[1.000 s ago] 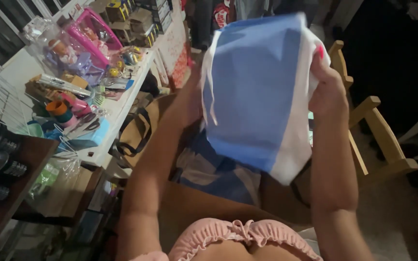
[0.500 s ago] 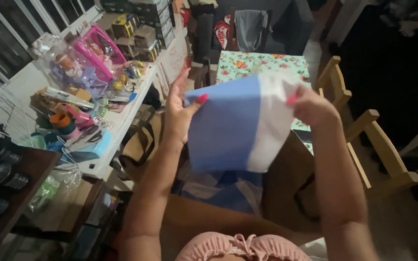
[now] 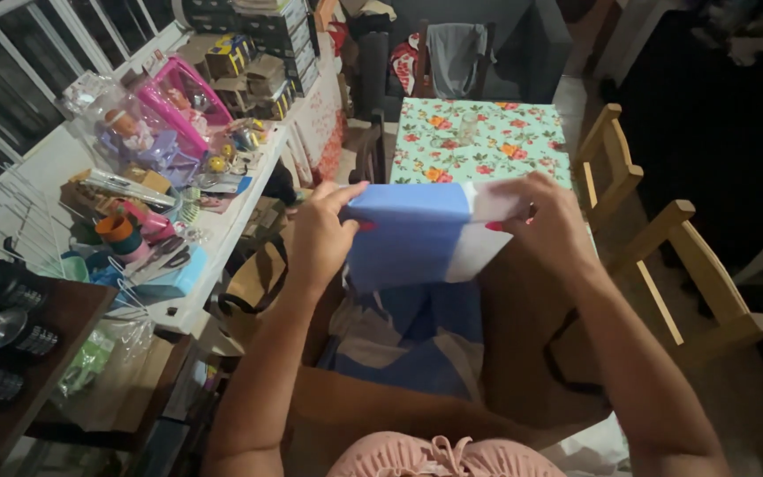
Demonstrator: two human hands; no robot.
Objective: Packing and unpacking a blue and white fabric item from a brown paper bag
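The left hand grips the left edge of a folded blue and white cloth, fingers curled closed over its top corner. The right hand pinches the white right end of the same cloth, fingers closed on it with the thumb underneath. The cloth hangs stretched between the 2 hands, its top edge roughly level and its lower part drooping. Directly below the hands, more blue and white fabric lies piled inside a brown bag. Beyond the hands stands a worktop covered in a floral sheet, with a clear glass on it. To the right of the right hand are wooden chairs. Left of the left hand, a white shelf carries toys and boxes.
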